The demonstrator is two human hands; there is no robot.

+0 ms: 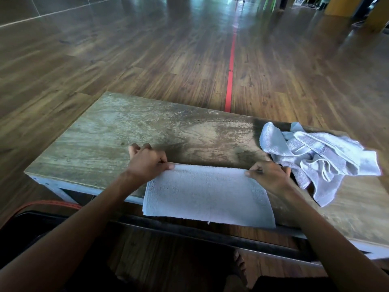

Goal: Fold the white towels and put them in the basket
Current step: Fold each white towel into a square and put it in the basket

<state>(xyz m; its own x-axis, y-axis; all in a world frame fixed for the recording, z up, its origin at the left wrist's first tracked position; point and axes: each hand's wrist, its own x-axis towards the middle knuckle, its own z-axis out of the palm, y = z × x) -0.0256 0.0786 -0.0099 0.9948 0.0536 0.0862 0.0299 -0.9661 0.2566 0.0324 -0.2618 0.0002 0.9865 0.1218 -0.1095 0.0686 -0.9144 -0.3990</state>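
Observation:
A white towel (208, 194) hangs doubled over the near edge of a worn wooden table (130, 131), its lower edge dangling below the tabletop. My left hand (148, 162) pinches the towel's upper left corner. My right hand (270, 174) pinches the upper right corner. Both hands hold the top edge level just above the table surface. A crumpled heap of white towels (317, 157) lies at the table's right end, close to my right hand. A dark basket with an orange rim (48, 204) shows at the lower left, below the table, mostly hidden by my left arm.
The table has a pale metal frame (61, 189) and a dark bar (210, 232) along its near side. Wooden floor with a red tape line (230, 68) stretches beyond. A bare foot (240, 262) shows under the table. Yellow pillars (341, 5) stand far right.

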